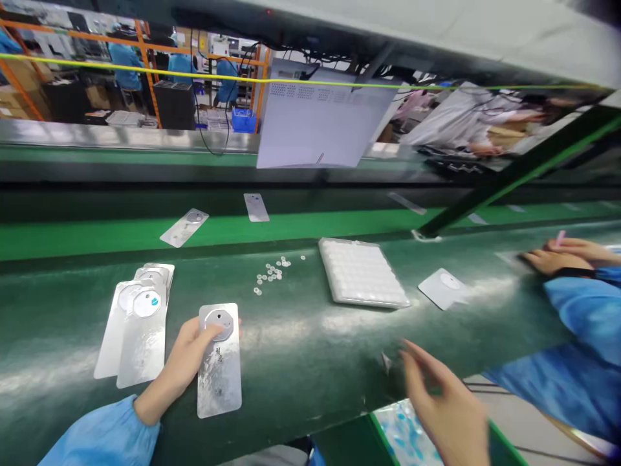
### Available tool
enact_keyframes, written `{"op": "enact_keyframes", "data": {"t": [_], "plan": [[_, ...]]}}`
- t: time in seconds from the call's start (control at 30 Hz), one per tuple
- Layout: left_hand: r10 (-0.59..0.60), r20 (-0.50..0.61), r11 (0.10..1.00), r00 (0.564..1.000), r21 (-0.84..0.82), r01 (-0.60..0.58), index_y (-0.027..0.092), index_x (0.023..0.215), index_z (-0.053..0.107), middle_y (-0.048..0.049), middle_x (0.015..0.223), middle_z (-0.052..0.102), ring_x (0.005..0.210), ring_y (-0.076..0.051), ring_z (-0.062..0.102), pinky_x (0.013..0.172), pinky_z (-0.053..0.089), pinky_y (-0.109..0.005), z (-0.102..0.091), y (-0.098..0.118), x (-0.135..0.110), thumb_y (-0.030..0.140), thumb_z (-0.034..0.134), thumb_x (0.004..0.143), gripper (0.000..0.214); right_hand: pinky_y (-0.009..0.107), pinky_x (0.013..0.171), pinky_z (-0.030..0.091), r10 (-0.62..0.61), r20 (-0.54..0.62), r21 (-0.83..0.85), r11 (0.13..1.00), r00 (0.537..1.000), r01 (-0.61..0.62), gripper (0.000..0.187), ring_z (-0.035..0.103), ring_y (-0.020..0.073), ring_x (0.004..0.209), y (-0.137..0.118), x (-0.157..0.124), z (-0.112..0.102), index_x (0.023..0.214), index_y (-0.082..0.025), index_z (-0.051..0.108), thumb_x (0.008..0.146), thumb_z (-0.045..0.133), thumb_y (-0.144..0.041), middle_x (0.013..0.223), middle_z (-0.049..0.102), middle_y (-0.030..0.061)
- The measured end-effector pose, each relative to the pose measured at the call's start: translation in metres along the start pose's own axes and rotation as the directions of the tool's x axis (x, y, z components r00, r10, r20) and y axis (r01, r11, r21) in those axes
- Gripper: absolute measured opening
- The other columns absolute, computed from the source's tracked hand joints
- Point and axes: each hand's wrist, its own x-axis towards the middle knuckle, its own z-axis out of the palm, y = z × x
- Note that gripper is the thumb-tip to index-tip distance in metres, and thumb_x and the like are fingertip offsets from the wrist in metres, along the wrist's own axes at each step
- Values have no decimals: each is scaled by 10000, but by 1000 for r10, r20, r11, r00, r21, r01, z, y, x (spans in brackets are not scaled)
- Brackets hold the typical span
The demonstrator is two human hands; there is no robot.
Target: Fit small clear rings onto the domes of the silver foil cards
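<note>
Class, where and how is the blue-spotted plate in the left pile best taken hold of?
Probably by its long right edge, coming from the right, the side where the left hand is: the blue-spotted plate looks thin and flat, and its left side overlaps another plate.

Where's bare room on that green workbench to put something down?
A wide bare patch of green workbench lies between the silvery panel in the left hand and the right hand, in front of the small rings and white tray. Another lies left of the stacked panels. It's crowded where stack, left hand and held panel sit close together.
</note>
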Motion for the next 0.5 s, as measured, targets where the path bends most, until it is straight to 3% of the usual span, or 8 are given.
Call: {"op": "enact_keyframes", "data": {"t": [0.07, 0.13, 0.23, 0.3, 0.4, 0.5], "plan": [[4, 1, 1000, 1000, -1, -4, 99, 1092, 759, -137, 1024, 787, 953, -318, 732, 774, 544, -331, -1, -1, 1, 396, 676, 813, 416, 387, 736, 585, -194, 144, 176, 970, 970, 168, 324, 720, 273, 841, -48, 30, 35, 1074, -203, 729, 951, 489, -383, 1037, 750, 128], [12, 5, 1000, 1000, -1, -12, 104, 1096, 759, -138, 1051, 784, 926, -307, 737, 783, 547, -336, -2, -2, 3, 400, 682, 810, 419, 364, 792, 575, -333, 293, 156, 942, 896, 299, 338, 698, 254, 877, -88, 66, 74, 1132, -172, 707, 978, 429, -288, 1075, 713, 144], [31, 14, 1000, 999, 2, -31, 106, 1088, 763, -133, 1030, 788, 902, -291, 739, 800, 543, -334, -3, -3, 5, 394, 678, 811, 409, 367, 829, 551, -347, 308, 108, 938, 886, 330, 325, 672, 258, 869, -123, 113, 125, 1133, -134, 690, 973, 411, -185, 1027, 671, 160], [46, 20, 999, 999, 3, -46, 101, 1078, 765, -127, 982, 794, 885, -283, 739, 800, 539, -327, -2, -3, 5, 387, 670, 808, 405, 366, 786, 549, -342, 297, 90, 940, 892, 330, 326, 656, 252, 794, -133, 129, 146, 1083, -119, 689, 978, 383, -154, 967, 645, 158], [60, 24, 998, 998, 15, -61, 95, 1043, 772, -118, 914, 794, 848, -272, 733, 764, 531, -313, 1, 0, 3, 376, 659, 799, 388, 368, 803, 552, -383, 304, 109, 923, 872, 368, 339, 651, 251, 787, -133, 121, 150, 1042, -118, 690, 1003, 359, -175, 934, 624, 147], [69, 0, 997, 998, 22, -69, 93, 998, 777, -107, 884, 789, 816, -255, 721, 727, 517, -295, 5, 4, -1, 356, 651, 796, 355, 391, 903, 549, -470, 321, 193, 882, 822, 429, 350, 668, 272, 938, -122, 77, 126, 1110, -136, 698, 1036, 384, -272, 1016, 643, 150]]}}
